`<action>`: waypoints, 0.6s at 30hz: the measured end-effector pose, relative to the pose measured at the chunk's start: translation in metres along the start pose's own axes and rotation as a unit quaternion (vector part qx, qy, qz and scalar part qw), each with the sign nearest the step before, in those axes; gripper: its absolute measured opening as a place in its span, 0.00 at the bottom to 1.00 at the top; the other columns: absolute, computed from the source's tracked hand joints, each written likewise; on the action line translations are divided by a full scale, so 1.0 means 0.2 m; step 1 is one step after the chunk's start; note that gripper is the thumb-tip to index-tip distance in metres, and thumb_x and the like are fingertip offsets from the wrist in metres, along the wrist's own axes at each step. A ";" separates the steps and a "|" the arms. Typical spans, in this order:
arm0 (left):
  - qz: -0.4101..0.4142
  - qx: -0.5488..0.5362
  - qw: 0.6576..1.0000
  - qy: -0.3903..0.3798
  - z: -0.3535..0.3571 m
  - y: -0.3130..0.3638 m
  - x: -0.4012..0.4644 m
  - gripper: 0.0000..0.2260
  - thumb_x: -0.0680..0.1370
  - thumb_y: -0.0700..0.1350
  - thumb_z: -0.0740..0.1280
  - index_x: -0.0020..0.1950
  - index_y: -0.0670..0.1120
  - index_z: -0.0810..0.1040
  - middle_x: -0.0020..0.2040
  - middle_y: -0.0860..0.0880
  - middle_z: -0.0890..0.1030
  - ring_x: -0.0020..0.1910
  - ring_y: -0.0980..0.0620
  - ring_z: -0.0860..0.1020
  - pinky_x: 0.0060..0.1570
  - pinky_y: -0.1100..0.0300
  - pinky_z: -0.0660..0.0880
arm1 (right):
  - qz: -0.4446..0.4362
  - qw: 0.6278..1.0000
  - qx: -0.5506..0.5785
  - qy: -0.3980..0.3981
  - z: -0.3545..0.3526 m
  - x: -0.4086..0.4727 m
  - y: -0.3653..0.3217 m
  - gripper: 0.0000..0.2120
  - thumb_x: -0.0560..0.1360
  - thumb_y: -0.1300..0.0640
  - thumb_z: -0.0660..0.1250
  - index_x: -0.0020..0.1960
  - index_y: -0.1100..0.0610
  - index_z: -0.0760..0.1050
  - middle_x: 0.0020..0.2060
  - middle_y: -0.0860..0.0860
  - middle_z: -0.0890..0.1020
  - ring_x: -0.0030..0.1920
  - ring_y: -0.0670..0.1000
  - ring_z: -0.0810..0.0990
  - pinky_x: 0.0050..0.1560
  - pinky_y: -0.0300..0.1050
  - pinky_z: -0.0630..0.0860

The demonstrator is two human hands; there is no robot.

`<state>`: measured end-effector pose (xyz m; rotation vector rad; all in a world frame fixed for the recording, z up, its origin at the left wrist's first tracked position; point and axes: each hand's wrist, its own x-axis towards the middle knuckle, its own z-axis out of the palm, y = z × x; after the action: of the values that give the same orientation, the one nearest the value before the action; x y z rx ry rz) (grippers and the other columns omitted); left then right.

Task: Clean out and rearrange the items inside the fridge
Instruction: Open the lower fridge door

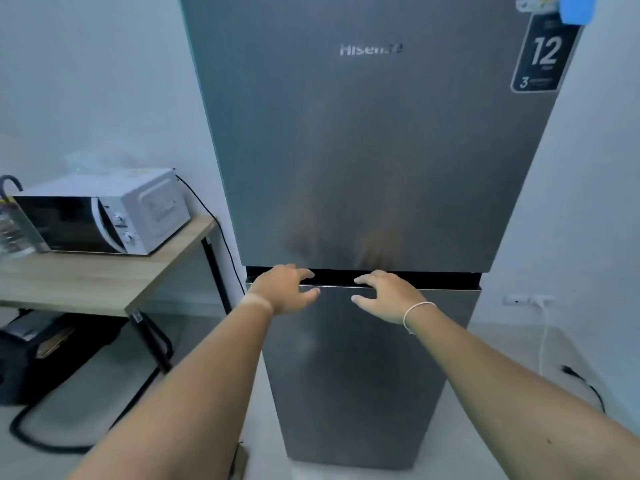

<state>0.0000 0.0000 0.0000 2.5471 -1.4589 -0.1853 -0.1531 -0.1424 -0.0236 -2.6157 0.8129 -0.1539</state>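
We face one grey two-door fridge, both doors closed, with a dark recessed gap running between the upper door and the lower door. Both our bare arms reach forward to that gap.

Our left hand sits at the gap left of centre, fingers loosely curled with their tips at the dark slot and the thumb lying below against the top edge of the lower door; it grips nothing we can make out. Our right hand sits just right of centre, well short of touching the left, in the same pose: fingers curled toward the slot, thumb out below. One thin white band circles the right wrist.

The upper door carries one brand name and one dark label showing a large 12 and a 3, with one blue patch above it.

To the left stands one wooden table on black legs, bearing one white microwave with two knobs. One black bag lies beneath the table. One wall socket shows at the right.
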 end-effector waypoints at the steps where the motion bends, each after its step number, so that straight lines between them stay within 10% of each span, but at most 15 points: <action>1: -0.006 0.009 1.000 -0.011 0.01 -0.01 0.00 0.23 0.76 0.57 0.60 0.70 0.50 0.70 0.66 0.46 0.75 0.67 0.45 0.72 0.65 0.51 0.70 | 0.000 1.000 -0.010 -0.003 0.01 0.01 0.00 0.24 0.75 0.44 0.61 0.69 0.48 0.68 0.68 0.49 0.71 0.68 0.52 0.69 0.68 0.48 0.67; 11: -0.042 0.095 0.992 -0.069 0.18 -0.18 0.09 0.29 0.77 0.57 0.59 0.76 0.51 0.58 0.75 0.47 0.62 0.72 0.43 0.64 0.67 0.47 0.67 | 0.022 0.994 -0.098 -0.044 0.13 0.16 0.02 0.28 0.75 0.42 0.59 0.73 0.48 0.60 0.69 0.52 0.69 0.68 0.56 0.68 0.70 0.52 0.63; 18: -0.017 0.116 0.993 0.004 0.22 -0.28 0.15 0.26 0.75 0.55 0.60 0.71 0.47 0.65 0.69 0.47 0.71 0.68 0.44 0.69 0.69 0.49 0.64 | 0.051 0.993 -0.108 0.006 0.23 0.25 -0.01 0.25 0.75 0.43 0.60 0.70 0.50 0.66 0.68 0.51 0.71 0.67 0.56 0.68 0.69 0.54 0.62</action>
<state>0.0533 -0.0035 -0.0568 2.7511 -1.5158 -0.0099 -0.1008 -0.1535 -0.0646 -2.7658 1.0171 -0.0565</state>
